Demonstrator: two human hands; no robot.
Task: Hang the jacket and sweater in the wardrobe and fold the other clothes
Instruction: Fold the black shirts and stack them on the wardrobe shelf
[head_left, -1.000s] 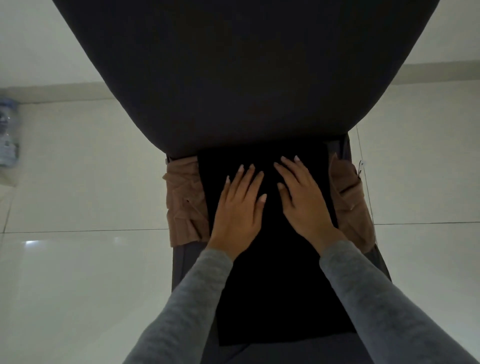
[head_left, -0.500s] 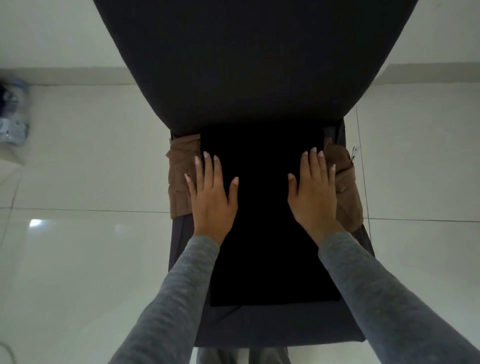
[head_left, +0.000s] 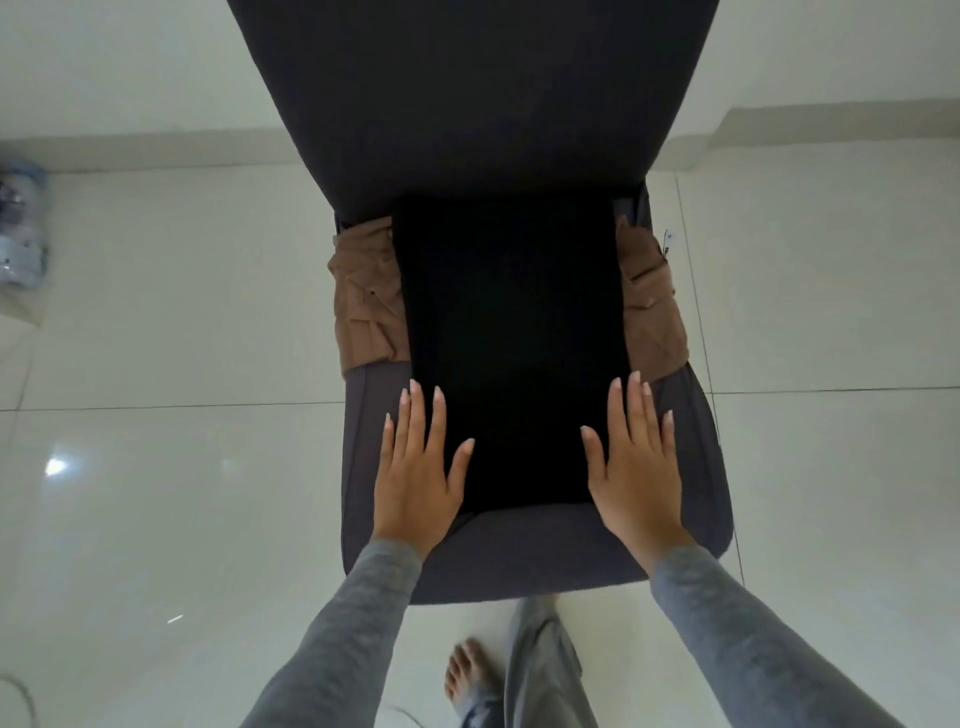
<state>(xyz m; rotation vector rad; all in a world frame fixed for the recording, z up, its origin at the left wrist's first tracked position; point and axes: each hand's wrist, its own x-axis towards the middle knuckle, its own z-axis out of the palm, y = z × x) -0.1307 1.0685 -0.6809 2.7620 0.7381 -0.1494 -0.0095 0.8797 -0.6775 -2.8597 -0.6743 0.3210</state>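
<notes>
we see a plain black folded garment (head_left: 511, 353) on a dark grey chair (head_left: 519, 556), over a brown folded garment (head_left: 363, 306). our sleeves (head_left: 343, 639) are heather grey, our trousers (head_left: 545, 670) lighter grey. the floor tiles (head_left: 171, 493) are glossy off-white with thin dark joints; a pale blue bag (head_left: 23, 223) sits far left.

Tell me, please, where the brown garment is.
In the head view, the brown garment lies across the chair seat by the backrest, beneath the black garment.

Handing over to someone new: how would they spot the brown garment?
Find the dark chair on the pale floor. A black folded cloth lies on its seat; the brown garment sticks out under both its sides, the only brown thing.
</notes>
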